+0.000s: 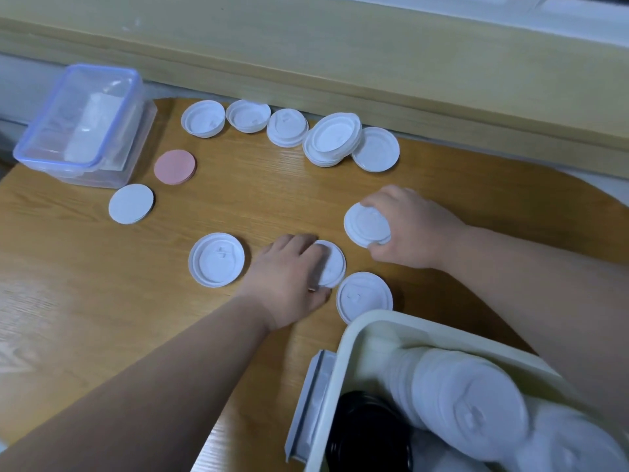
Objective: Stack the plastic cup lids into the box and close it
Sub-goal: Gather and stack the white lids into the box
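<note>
White plastic cup lids lie scattered on a wooden table. My left hand grips one lid flat on the table at the centre. My right hand holds another white lid, tilted up off the surface. A loose lid sits left of my left hand, and another lid lies against the cream box at the bottom right. That box holds a row of stacked white lids and some black lids. Several more lids sit along the table's far edge.
A clear storage container with a blue rim stands at the far left. Beside it lie a pink disc and a white disc. A pale ledge runs behind the table. The box's grey latch hangs on its left side.
</note>
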